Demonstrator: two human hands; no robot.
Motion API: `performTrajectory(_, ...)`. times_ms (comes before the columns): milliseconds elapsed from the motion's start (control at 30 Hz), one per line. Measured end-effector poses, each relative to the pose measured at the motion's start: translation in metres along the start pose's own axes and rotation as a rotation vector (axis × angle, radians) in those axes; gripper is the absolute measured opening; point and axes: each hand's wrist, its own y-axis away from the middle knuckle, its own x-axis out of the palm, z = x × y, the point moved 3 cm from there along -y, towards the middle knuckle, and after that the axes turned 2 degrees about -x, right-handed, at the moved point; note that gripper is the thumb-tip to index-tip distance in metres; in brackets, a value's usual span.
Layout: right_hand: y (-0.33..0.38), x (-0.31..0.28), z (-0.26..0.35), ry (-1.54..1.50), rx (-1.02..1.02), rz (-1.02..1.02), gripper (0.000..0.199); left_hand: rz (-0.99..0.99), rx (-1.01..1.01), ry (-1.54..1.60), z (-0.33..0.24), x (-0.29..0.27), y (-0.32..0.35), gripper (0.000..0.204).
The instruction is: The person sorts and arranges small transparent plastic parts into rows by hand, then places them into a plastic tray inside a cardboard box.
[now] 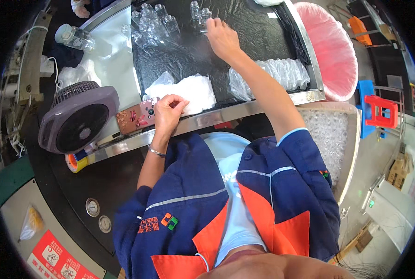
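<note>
Bottle position: the small clear bottles [199, 13] stand near the far edge of the black work surface [217, 60], just beside the right hand [220, 39]; a larger bottle cluster [155, 23] lies to their left.
Right-hand grip: the fingers are bent at the near side of the small bottles; whether they are clamped on one cannot be told.
Left-hand grip: the thumb and fingertips of the left hand [167, 114] are close together at the white sheet stack [200, 93]; whether a sheet is pinched between them cannot be told.
Bottle handling: as a judgement, hold one bottle by its body with light, even pressure; smooth clear walls may slip, and a neighbour may topple if brushed.
Forearm clearance: keep the right forearm raised over the clear wrapped row [289, 74], so as not to drag it.
Hidden parts: the right fingertips merge with glare and clear material; the right forearm covers part of the wrapped row.
Hard to make out: the bottle count within the cluster, where transparent outlines overlap.
Cut off: the work surface, at the upper edge of the view.
</note>
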Motion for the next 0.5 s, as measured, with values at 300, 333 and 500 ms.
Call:
performTrajectory(300, 0.111, -0.073, 0.061, -0.799, 0.321, 0.323, 0.026, 0.013, 0.114, 0.020, -0.010, -0.001, 0.005, 0.005)
performTrajectory(333, 0.123, -0.064, 0.066, -1.223, 0.518, 0.509, 0.032, 0.017, 0.118, 0.023, -0.006, 0.000, 0.003, 0.005)
performTrajectory(500, 0.136, -0.044, 0.092, -2.025, 0.893, 0.920, 0.049, 0.103, 0.006, 0.359, -0.013, -0.006, 0.011, 0.007)
